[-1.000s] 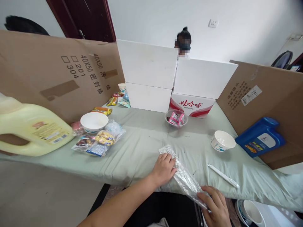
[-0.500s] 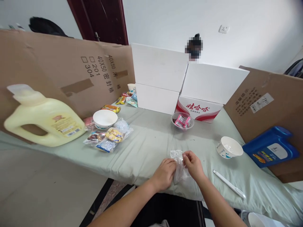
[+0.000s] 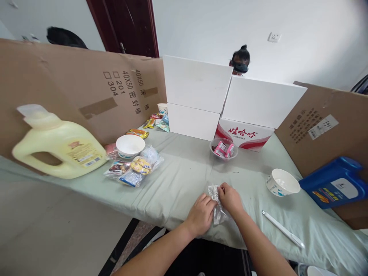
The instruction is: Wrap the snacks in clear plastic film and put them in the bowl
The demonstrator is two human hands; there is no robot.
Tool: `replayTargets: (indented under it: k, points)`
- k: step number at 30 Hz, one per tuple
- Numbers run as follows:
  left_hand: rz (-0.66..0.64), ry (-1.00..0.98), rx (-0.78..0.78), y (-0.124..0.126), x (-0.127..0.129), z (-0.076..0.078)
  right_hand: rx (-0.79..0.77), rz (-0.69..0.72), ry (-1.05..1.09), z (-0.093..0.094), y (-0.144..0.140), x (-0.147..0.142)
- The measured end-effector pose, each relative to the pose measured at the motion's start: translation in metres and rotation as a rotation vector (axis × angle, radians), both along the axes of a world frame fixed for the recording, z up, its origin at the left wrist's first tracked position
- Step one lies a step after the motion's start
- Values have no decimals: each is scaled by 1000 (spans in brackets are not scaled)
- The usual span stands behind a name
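A clear, crinkled plastic bag [image 3: 219,214] lies at the near edge of the cloth-covered table, between my two hands. My left hand [image 3: 202,214] is closed on its left side, fingers bent over the plastic. On the bag's upper right, my right hand [image 3: 230,199] pinches the plastic with thumb and fingertips. Whatever the bag may contain cannot be made out. Farther off stands a clear bowl [image 3: 223,156] with pink-wrapped packets [image 3: 222,148]. To the right of my hands lies a white pen-like tool [image 3: 283,229].
Left are a yellow jug [image 3: 54,145], a white paper bowl [image 3: 130,146] and snack packets [image 3: 140,165]. Right are another paper bowl [image 3: 283,182] and a blue bottle [image 3: 335,182]. White boxes [image 3: 198,84] and cardboard panels [image 3: 94,84] border the table. A person [image 3: 240,61] is behind the boxes.
My right hand has shifted slightly closer to my left, bunching the plastic bag between them. The whole view has moved a little; the other objects stay in place.
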State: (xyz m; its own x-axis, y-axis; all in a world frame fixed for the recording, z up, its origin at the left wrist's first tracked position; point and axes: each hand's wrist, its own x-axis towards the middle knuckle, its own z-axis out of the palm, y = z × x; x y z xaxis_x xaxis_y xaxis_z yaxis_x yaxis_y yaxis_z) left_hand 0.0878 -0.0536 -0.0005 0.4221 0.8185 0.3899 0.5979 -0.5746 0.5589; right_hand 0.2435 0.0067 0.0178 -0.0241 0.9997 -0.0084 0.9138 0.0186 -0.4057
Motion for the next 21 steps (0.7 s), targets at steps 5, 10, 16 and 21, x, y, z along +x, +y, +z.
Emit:
replayTargets:
  k: [5,10,16,21]
  points:
    - [34,36,11,0,2,-3,55,128,-121,-1,7,-4]
    - [88,66,34,0,4,-4,149,191,-215,-16,1,-8]
    - [58,72,-42,1,4,2,293,85,-272,-7,14,24]
    - [61,69,-39,1,5,2,403,260,-281,-6,-1,32]
